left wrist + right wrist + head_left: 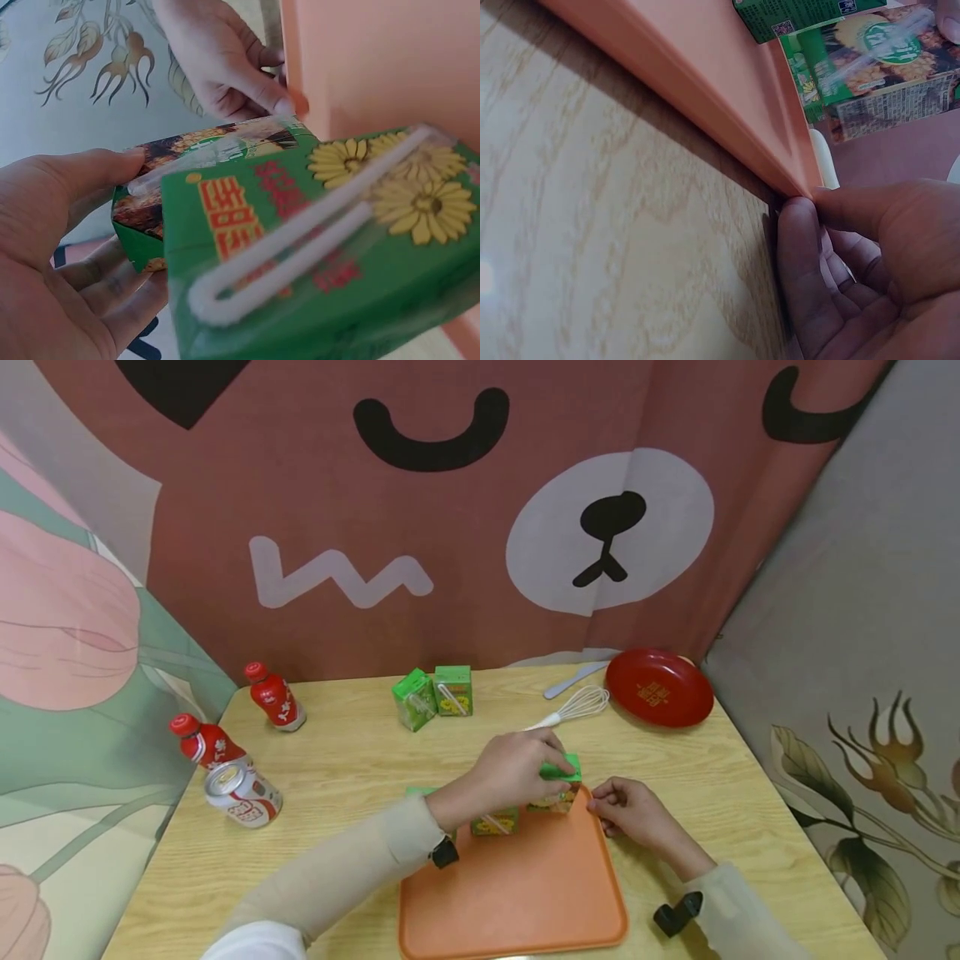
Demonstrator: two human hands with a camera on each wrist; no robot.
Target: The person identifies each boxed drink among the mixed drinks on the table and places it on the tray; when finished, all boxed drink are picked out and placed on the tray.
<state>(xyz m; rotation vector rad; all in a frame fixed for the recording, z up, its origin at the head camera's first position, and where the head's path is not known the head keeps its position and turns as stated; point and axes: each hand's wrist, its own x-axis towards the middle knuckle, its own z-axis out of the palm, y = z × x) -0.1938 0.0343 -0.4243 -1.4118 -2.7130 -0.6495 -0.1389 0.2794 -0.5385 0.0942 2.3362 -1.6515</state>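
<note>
My left hand [513,770] grips a small green drink carton [553,802] by its sides at the far right corner of the orange tray [525,902]. In the left wrist view, thumb and fingers hold this carton [206,154], which has a wrapped straw on its face. Next to it a second green carton [330,247] with yellow flowers fills the foreground. That flowered carton [495,822] sits on the tray's far side, and another, mostly behind my left wrist, shows a green edge [420,791]. My right hand [633,810] pinches the tray's corner between thumb and forefinger [801,232].
Two green cartons [435,697] stand at the back. On the left are two red bottles [277,700] and a white can [243,795]. A whisk [581,703], a pale knife [573,680] and a red plate [660,689] lie at the back right, near the curtain.
</note>
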